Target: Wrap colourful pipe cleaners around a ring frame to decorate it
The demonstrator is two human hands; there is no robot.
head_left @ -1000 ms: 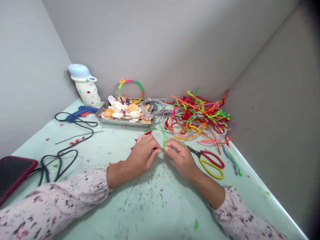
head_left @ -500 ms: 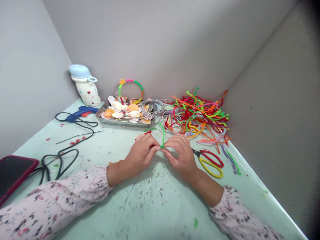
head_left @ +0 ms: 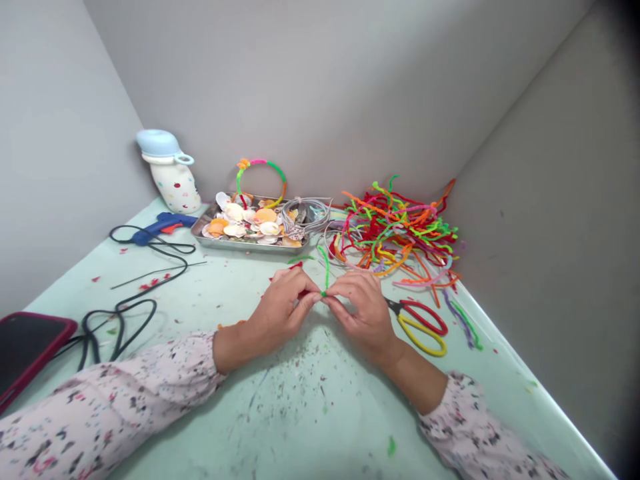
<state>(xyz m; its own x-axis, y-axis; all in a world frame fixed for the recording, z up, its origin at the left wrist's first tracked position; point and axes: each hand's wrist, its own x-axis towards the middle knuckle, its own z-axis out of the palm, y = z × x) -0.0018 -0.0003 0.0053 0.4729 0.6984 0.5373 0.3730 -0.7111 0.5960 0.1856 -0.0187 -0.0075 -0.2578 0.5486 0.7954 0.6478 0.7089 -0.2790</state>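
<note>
Left hand (head_left: 283, 320) and right hand (head_left: 363, 313) meet at the middle, both pinching a green pipe cleaner (head_left: 325, 267). Fingers are curled in and gripping, not released. The left fingertips (head_left: 313, 297) and right fingertips (head_left: 333, 300) touch each other around the pipe cleaner's lower end, so that end is mostly hidden. The rest of the pipe cleaner sticks up and away from the fingers, slightly curved.

Just past the right fingers lie red-and-yellow-handled scissors (head_left: 420, 323), not touched. Beyond the fingertips, further up and right, is a big tangled pile of colored pipe cleaners (head_left: 395, 227). Straight ahead of the left fingers is a metal tray (head_left: 240, 245) holding seashells (head_left: 245, 221) and a coil of silver wire (head_left: 305, 215). A multicolored pipe cleaner ring (head_left: 275, 170) stands at the tray's far edge. Small red scraps (head_left: 296, 265) lie just ahead of the left fingers.

Well left of the fingers are a blue hot glue gun (head_left: 160, 225) with its black cord (head_left: 135, 301), a spotted bottle with a pale blue lid (head_left: 175, 187), and a phone in a red case (head_left: 25, 343). Both sleeves are floral.
</note>
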